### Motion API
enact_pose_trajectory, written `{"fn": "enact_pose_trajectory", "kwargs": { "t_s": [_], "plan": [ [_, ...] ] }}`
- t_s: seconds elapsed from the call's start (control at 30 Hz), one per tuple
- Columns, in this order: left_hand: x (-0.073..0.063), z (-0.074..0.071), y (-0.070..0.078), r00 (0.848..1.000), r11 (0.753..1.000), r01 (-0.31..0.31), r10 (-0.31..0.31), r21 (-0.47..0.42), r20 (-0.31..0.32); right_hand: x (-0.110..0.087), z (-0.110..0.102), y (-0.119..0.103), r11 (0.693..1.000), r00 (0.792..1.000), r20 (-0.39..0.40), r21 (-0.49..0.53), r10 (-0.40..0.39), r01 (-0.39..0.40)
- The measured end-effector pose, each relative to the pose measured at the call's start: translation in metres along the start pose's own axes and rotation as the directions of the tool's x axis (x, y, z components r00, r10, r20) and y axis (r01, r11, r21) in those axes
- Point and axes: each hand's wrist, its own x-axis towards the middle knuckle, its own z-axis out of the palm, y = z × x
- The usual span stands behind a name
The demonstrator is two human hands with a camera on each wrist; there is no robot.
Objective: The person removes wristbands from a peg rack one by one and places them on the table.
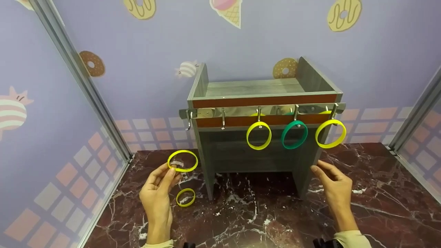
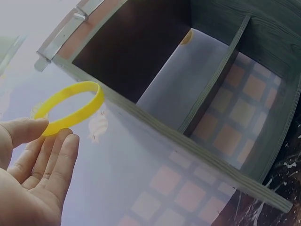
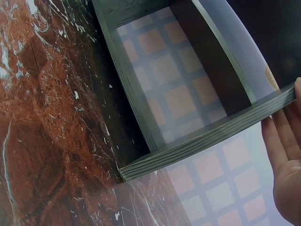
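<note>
My left hand [image 1: 158, 193] pinches a yellow silicone wristband [image 1: 186, 170] between thumb and fingers, left of a grey wooden shelf unit [image 1: 204, 158]. In the left wrist view the held band stands out past the fingertips, apart from the unit. My right hand [image 1: 336, 194] grips the edge of the unit's right side panel [image 3: 207, 134], thumb on one face and fingers on the other. A metal hook rail [image 1: 237, 111] crosses the front. From its hooks hang a yellow wristband [image 1: 258, 148], a green wristband [image 1: 294, 147] and, at the right end, another yellow wristband [image 1: 330, 147].
One more yellow wristband [image 1: 186, 205] lies on the dark red marbled tabletop [image 1: 241, 220], below my left hand. Two hooks at the rail's left end, including the leftmost hook [image 1: 188, 120], carry no band. Patterned purple walls [image 1: 165, 41] enclose the table behind and at the sides.
</note>
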Motion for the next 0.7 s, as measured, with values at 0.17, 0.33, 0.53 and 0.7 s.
{"fn": "enact_pose_trajectory", "kwargs": {
  "t_s": [0.17,0.33,0.53,0.7],
  "plan": [
    [0.003,-0.007,-0.008,0.999,1.0,0.028,-0.028,-0.015,-0.034,-0.001,-0.001,-0.001,1.0,1.0,0.004,-0.024,-0.001,0.001],
    [0.008,-0.014,-0.018,0.998,0.999,0.043,-0.043,0.002,-0.049,-0.002,-0.002,-0.001,1.0,1.0,0.003,-0.019,0.006,-0.006],
    [0.015,-0.026,-0.026,0.992,0.996,0.084,-0.08,0.036,-0.098,-0.002,-0.002,-0.002,1.0,1.0,0.008,-0.029,0.002,-0.001],
    [0.02,-0.04,-0.032,0.984,0.992,0.116,-0.108,0.053,-0.14,-0.001,-0.001,-0.003,1.0,1.0,0.017,-0.007,0.007,-0.007]
  ]
}}
